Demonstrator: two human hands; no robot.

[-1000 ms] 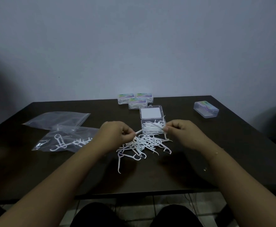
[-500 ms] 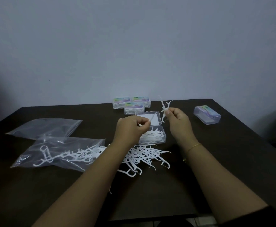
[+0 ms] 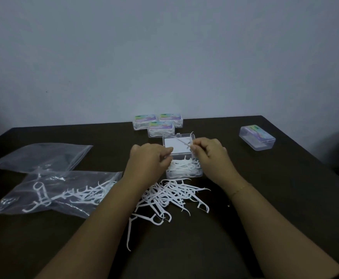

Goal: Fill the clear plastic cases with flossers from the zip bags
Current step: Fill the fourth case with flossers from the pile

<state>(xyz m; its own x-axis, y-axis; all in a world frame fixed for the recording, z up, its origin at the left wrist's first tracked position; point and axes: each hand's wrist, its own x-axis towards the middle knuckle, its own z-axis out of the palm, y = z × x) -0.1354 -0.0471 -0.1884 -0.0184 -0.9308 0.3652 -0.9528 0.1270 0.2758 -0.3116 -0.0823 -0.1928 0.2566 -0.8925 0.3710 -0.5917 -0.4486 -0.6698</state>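
Over the open case [image 3: 183, 168] at centre bench [image 3: 285, 188]: right hand [image 3: 210, 156] pinching a flosser [image 3: 184, 142] in curled fingers above the lid; left hand [image 3: 148, 160] hovering curled at nine o'clock of it, grasp impossible to tell. Filling step under way, judging by the part-full tray. Next, likely lowering flat into it. Loose pile [image 3: 168, 198] waiting at six o'clock, zip bag [image 3: 64, 192] at eight, closed cases [image 3: 158, 123] at twelve.

White flossers [image 3: 170, 195], dark table [image 3: 265, 198]

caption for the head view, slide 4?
Right hand pinches a flosser above the open case; left hand alongside.
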